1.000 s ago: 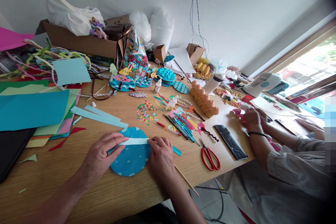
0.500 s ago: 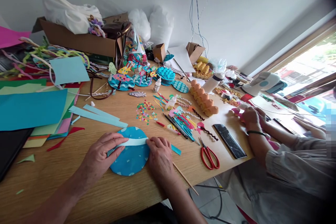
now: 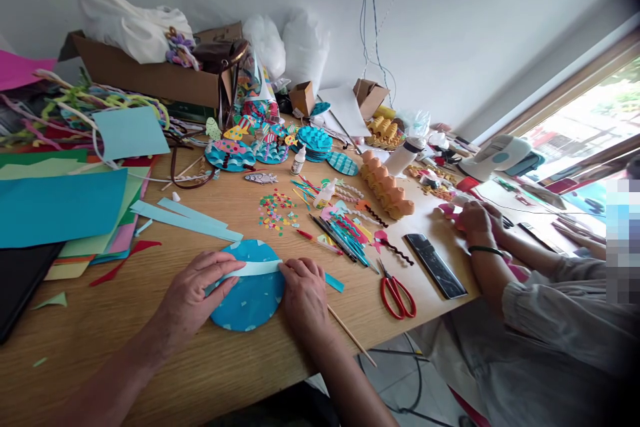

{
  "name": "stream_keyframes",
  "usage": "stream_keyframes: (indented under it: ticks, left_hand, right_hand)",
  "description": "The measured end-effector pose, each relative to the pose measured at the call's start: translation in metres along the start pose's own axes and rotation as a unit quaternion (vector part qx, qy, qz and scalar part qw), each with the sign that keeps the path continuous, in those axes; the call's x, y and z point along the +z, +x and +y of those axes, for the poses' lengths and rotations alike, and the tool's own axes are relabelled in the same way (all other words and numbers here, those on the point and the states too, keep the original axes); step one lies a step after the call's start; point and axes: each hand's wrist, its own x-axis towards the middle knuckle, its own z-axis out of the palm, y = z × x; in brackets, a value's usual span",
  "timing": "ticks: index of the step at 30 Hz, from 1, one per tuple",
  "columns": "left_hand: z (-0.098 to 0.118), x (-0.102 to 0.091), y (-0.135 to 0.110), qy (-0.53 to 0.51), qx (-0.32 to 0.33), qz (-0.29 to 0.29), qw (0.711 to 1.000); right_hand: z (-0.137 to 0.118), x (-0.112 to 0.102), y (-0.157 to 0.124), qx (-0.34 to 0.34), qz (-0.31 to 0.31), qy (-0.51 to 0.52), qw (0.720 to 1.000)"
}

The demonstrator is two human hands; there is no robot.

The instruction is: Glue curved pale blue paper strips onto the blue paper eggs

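A round blue paper disc (image 3: 245, 310) with small pale patches lies flat on the wooden table near its front edge. Across its upper part runs a light blue paper strip (image 3: 260, 269). My left hand (image 3: 195, 287) pinches the strip's left end between thumb and fingers. At the other end, the fingertips of my right hand (image 3: 305, 290) grip and press the strip at the disc's right edge. A darker blue strip (image 3: 335, 282) sticks out past my right hand. Beneath the right wrist lies a thin wooden stick (image 3: 353, 337), partly covered.
Red-handled scissors (image 3: 397, 297) and a black phone (image 3: 435, 265) lie to the right. Pale blue strips (image 3: 185, 220), paper dots (image 3: 277, 210) and a glue bottle (image 3: 299, 161) are beyond the disc. Coloured sheets (image 3: 60, 207) are stacked left. A co-worker's hands (image 3: 480, 219) handle pink pieces.
The view has shifted very slightly. Both hands keep the same hold on the light blue strip, with no clear movement.
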Motion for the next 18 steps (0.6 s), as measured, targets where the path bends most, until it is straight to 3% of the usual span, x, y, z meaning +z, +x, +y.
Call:
stream_keyframes:
  ticks: [7, 18]
  left_hand:
    - [0.001, 0.000, 0.000, -0.002, 0.007, -0.007, 1.000]
    - [0.002, 0.002, 0.001, -0.001, 0.005, 0.007, 1.000]
  right_hand:
    - [0.001, -0.001, 0.001, 0.017, 0.040, 0.023, 0.999]
    - [-0.012, -0.005, 0.001, 0.000, 0.025, 0.032, 0.999]
